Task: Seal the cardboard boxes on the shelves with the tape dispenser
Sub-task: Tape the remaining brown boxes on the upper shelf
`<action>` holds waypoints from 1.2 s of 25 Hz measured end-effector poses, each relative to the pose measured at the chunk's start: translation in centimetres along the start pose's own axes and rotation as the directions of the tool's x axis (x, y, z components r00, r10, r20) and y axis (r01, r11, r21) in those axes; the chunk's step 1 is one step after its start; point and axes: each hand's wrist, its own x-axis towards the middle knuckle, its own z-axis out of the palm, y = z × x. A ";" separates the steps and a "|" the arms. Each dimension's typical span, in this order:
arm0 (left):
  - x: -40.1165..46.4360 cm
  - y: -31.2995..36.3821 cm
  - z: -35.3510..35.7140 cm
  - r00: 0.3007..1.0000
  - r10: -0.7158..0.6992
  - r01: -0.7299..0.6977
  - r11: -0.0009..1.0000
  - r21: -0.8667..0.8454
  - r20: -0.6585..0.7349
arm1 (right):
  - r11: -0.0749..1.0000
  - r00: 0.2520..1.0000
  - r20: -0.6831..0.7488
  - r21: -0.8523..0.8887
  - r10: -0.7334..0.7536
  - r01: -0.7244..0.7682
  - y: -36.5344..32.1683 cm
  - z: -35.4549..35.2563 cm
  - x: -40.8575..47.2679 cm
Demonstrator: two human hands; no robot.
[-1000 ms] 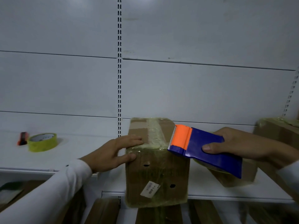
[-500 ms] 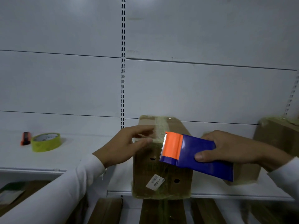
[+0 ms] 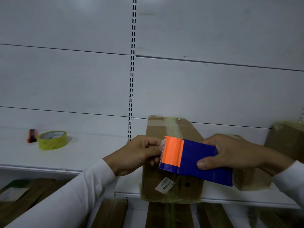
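A cardboard box (image 3: 174, 129) stands on the white shelf (image 3: 92, 153), with clear tape along its top seam and a white label on its front. My right hand (image 3: 233, 153) grips a blue tape dispenser (image 3: 197, 160) with an orange front and a toothed blade, held in front of the box. My left hand (image 3: 138, 153) pinches the tape end at the blade's left edge. Both arms wear white sleeves.
A yellow tape roll (image 3: 52, 139) and a small orange and black object (image 3: 31, 135) lie on the shelf at left. More cardboard boxes (image 3: 287, 140) stand at right behind my right hand. Brown boxes (image 3: 169, 214) fill the lower shelf.
My left hand left the box's top edge and rose to the dispenser's blade. The dispenser moved left and toward me, away from the box top.
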 end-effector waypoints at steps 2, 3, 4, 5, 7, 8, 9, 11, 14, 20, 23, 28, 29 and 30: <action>-0.3 -0.1 -0.4 0.999 0.008 -0.006 0.999 0.053 -0.042 | 1.000 0.999 0.036 0.013 -0.003 0.003 -0.2 0.1 0.7; -0.4 0.0 -0.6 0.998 0.017 -0.012 0.996 0.087 -0.056 | 1.000 0.999 0.053 0.018 0.006 -0.007 -0.4 0.0 1.0; -0.6 0.3 -0.9 0.998 0.023 -0.016 0.993 0.119 -0.057 | 1.000 0.997 0.070 0.020 0.021 -0.022 -0.6 -0.2 1.4; -0.7 0.7 -1.1 0.998 0.034 -0.026 0.989 0.145 -0.053 | 0.999 0.996 0.087 0.014 0.030 -0.032 -0.8 -0.6 1.5; -0.9 1.3 -2.3 0.991 0.066 -0.046 0.985 0.169 -0.114 | 0.999 0.992 0.116 -0.010 0.047 -0.046 -1.1 -2.0 1.4; -1.1 1.4 -3.3 0.981 0.068 -0.037 0.985 0.167 -0.180 | 0.998 0.992 0.111 -0.012 0.064 -0.063 -1.1 -2.8 1.0; -1.4 1.4 -4.4 0.968 0.054 -0.016 0.988 0.157 -0.243 | 0.996 0.991 0.097 -0.005 0.088 -0.088 -0.9 -3.7 0.6; -1.8 1.1 -5.9 0.951 -0.003 0.045 0.991 0.126 -0.309 | 0.989 0.986 0.068 -0.008 0.150 -0.150 -0.4 -5.3 -0.1; -1.5 0.2 -5.8 0.937 -0.056 0.107 0.986 0.129 -0.346 | 0.971 0.971 0.037 -0.064 0.234 -0.232 0.3 -6.2 0.0; -0.6 -1.0 -5.5 0.944 -0.052 0.099 0.987 0.127 -0.325 | 0.969 0.970 0.043 -0.066 0.240 -0.237 0.6 -6.7 -0.3; -0.6 -1.8 -5.7 0.945 -0.052 0.101 0.986 0.136 -0.322 | 0.967 0.968 0.065 -0.089 0.243 -0.237 0.6 -6.5 0.1; 0.3 -3.8 -4.5 0.936 -0.112 0.166 0.977 0.136 -0.335 | 0.954 0.953 0.084 -0.102 0.291 -0.282 0.2 -6.1 0.6; 0.7 -4.0 -4.2 0.926 -0.129 0.204 0.962 0.183 -0.355 | 0.950 0.951 0.080 -0.115 0.299 -0.289 0.1 -6.0 0.6; 1.0 -4.2 -4.1 0.905 -0.135 0.260 0.926 0.274 -0.404 | 0.948 0.950 0.076 -0.129 0.303 -0.292 0.0 -6.0 0.6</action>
